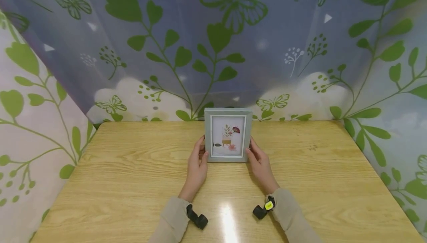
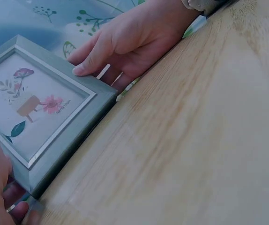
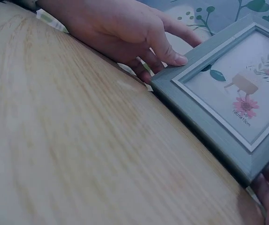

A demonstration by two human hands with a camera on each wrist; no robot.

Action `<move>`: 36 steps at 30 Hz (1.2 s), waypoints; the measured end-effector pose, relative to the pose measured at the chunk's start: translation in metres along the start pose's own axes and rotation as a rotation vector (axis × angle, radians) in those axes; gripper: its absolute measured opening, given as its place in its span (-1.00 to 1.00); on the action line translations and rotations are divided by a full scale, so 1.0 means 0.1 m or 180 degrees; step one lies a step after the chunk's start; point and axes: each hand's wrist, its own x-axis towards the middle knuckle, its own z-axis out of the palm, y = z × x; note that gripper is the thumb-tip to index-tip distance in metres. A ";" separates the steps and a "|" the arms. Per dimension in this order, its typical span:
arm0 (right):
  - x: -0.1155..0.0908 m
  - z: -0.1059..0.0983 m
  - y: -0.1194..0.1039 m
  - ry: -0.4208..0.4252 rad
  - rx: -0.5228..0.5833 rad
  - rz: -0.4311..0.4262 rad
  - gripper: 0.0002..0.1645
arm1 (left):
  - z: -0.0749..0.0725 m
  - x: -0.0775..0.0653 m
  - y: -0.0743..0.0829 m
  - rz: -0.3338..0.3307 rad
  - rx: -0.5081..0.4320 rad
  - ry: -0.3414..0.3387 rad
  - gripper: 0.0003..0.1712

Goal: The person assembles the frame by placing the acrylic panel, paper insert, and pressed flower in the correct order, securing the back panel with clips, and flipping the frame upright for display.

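A grey-green picture frame (image 1: 228,159) with a white inner border stands upright near the back of the wooden table. Behind its pane is a print (image 1: 228,135) of a plant in a pot, a butterfly and a pink flower. My left hand (image 1: 197,168) grips the left side low down, thumb on the front edge and fingers behind. On the opposite side my right hand (image 1: 261,166) holds the frame in the same way. In the left wrist view the frame's lower edge (image 2: 73,150) is close to the tabletop; fingers behind the frame are partly hidden.
The wooden table (image 1: 133,183) reaches back to a curtain (image 1: 160,50) printed with leaves and butterflies. Patterned cloth (image 1: 26,98) also hangs at the left and right sides. Black wrist cameras (image 1: 200,220) are strapped at both cuffs.
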 end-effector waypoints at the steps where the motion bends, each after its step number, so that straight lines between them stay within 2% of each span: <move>1: 0.00 0.00 0.00 -0.0012 -0.0007 0.0019 -0.38 | 0.00 0.00 0.01 -0.0014 -0.0017 -0.0003 -0.33; 6: -0.01 -0.02 0.03 -0.0052 -0.0027 0.0099 -0.38 | 0.01 -0.01 0.05 -0.0145 -0.0128 -0.0037 -0.40; 11: 0.02 -0.03 0.26 0.0004 -0.0060 0.0215 -0.39 | 0.02 0.00 0.08 -0.0250 -0.0175 -0.0055 -0.45; 14: 0.03 -0.03 0.35 0.0105 -0.0023 0.0390 -0.40 | 0.02 0.01 0.07 -0.0275 -0.0205 -0.0056 -0.47; 16: 0.02 -0.02 0.34 0.0200 0.0012 0.0473 -0.42 | 0.02 0.00 0.06 -0.0208 -0.0209 -0.0027 -0.49; 19: 0.01 -0.03 0.19 0.0338 0.0157 0.0500 -0.47 | -0.02 -0.02 0.23 -0.0191 -0.0226 0.0011 -0.53; 23: 0.02 -0.02 0.19 0.0535 0.0263 0.0425 -0.54 | -0.08 -0.04 0.46 -0.0218 -0.0210 0.0040 -0.58; 27: 0.04 0.00 0.33 0.0668 0.0268 0.0351 -0.58 | -0.09 -0.04 0.46 -0.0189 -0.0198 0.0035 -0.60; 33: 0.04 0.01 0.34 0.0570 0.0187 0.0340 -0.58 | -0.07 -0.04 0.42 -0.0123 -0.0173 0.0009 -0.60; 36: 0.04 0.02 0.33 0.0562 0.0150 0.0381 -0.58 | -0.02 -0.01 0.26 -0.0107 -0.0159 0.0055 -0.58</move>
